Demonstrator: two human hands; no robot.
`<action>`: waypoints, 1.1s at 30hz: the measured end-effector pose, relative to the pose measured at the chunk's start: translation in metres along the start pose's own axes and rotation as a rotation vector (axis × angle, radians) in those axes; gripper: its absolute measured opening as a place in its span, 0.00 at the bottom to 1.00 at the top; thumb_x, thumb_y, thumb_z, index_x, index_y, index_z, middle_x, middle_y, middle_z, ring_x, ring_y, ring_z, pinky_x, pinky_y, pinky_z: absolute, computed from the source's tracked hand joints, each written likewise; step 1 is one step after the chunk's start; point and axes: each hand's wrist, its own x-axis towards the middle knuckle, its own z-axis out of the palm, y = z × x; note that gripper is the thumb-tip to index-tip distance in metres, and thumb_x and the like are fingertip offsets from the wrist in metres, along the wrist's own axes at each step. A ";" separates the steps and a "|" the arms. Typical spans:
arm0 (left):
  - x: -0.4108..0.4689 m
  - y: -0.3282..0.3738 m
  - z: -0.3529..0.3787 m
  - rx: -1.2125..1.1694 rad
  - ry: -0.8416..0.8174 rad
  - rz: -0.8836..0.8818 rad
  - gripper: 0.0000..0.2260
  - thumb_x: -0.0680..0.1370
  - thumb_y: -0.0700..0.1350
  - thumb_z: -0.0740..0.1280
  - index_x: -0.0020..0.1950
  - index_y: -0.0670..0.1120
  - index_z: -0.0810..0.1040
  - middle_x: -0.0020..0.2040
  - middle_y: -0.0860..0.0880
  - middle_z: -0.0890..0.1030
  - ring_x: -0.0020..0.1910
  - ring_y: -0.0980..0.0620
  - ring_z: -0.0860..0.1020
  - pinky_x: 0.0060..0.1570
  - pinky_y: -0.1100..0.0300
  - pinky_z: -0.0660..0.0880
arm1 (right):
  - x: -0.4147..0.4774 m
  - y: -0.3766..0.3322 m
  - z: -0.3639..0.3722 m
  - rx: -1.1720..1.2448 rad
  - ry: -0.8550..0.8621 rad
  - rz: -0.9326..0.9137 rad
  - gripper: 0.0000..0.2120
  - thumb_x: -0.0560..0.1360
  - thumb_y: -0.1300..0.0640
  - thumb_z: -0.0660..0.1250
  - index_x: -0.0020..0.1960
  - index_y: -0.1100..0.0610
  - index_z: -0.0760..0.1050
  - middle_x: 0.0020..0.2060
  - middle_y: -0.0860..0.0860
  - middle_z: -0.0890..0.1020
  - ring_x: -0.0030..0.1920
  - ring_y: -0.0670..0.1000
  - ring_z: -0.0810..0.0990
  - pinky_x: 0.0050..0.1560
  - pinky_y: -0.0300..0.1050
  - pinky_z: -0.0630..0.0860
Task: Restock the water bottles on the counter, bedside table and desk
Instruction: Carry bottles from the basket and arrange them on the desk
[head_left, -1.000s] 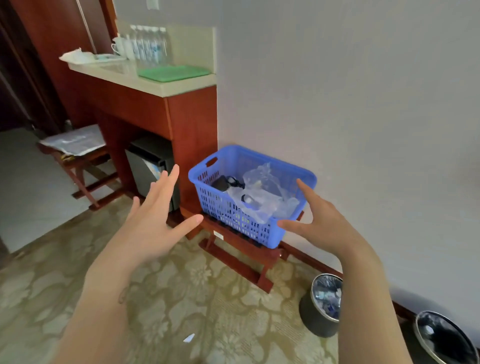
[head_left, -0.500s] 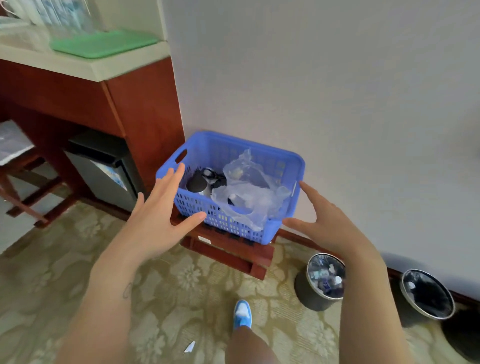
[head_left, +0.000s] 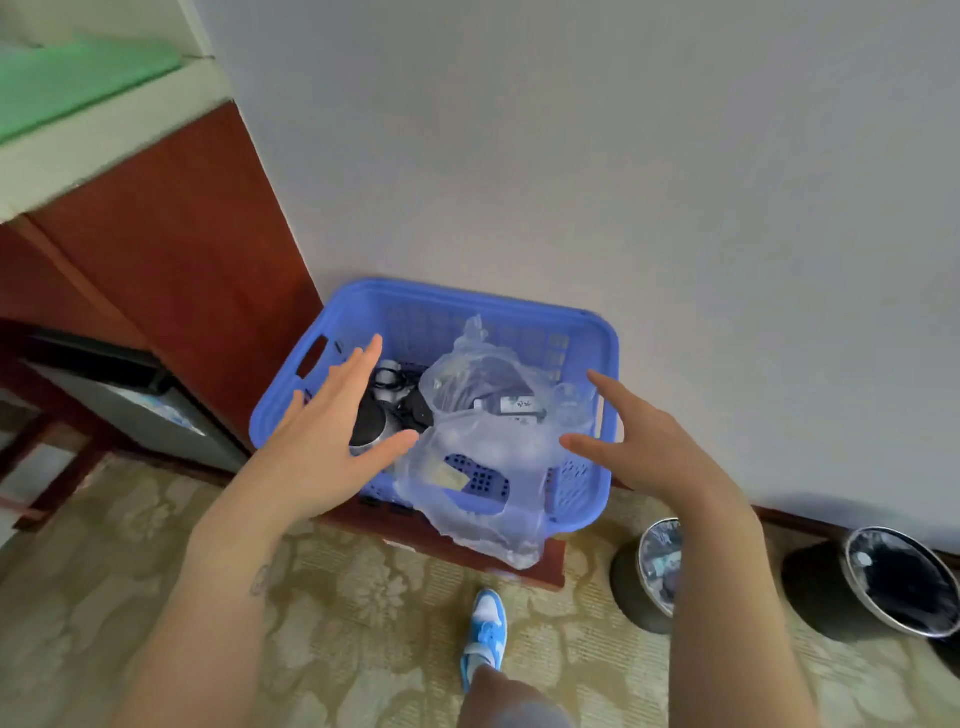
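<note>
A blue plastic basket (head_left: 467, 306) stands on a low red wooden rack against the wall. Inside lies a crumpled clear plastic bag (head_left: 483, 447) that spills over the front rim, beside dark objects and cables (head_left: 400, 389). No water bottle shows plainly in the basket. My left hand (head_left: 327, 441) hovers over the basket's left side with straight, spread fingers. My right hand (head_left: 644, 441) is held over the right rim, fingers straight, holding nothing. The counter (head_left: 104, 140) with a green mat (head_left: 67, 78) is at the upper left.
A small fridge (head_left: 130, 400) sits under the red wooden counter cabinet at left. Two round black bins (head_left: 649, 571) (head_left: 883, 587) stand on the patterned carpet at the right, along the wall. My blue-and-white shoe (head_left: 485, 623) is just in front of the rack.
I have stepped closer and the view has tilted down. Both hands have moved forward from in front of the basket to over its two sides. The bottles on the counter have left the view.
</note>
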 end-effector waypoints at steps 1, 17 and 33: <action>0.017 0.000 0.002 0.013 -0.030 0.008 0.42 0.69 0.72 0.56 0.75 0.68 0.34 0.79 0.61 0.41 0.76 0.62 0.41 0.76 0.47 0.42 | 0.012 0.002 -0.003 0.009 0.002 0.020 0.39 0.74 0.45 0.70 0.78 0.45 0.53 0.76 0.45 0.62 0.72 0.52 0.66 0.66 0.49 0.70; 0.228 -0.030 0.092 -0.070 -0.551 0.082 0.34 0.80 0.59 0.61 0.79 0.60 0.45 0.79 0.57 0.56 0.75 0.56 0.61 0.67 0.56 0.67 | 0.199 0.052 0.047 -0.116 -0.269 0.190 0.31 0.77 0.47 0.67 0.77 0.50 0.60 0.74 0.51 0.66 0.72 0.54 0.67 0.67 0.47 0.64; 0.324 -0.082 0.237 0.209 -0.993 -0.121 0.25 0.84 0.48 0.56 0.78 0.41 0.55 0.51 0.42 0.76 0.47 0.44 0.78 0.41 0.58 0.70 | 0.287 0.111 0.151 -0.817 -0.850 0.012 0.23 0.78 0.60 0.64 0.71 0.47 0.69 0.72 0.52 0.68 0.75 0.55 0.59 0.74 0.53 0.57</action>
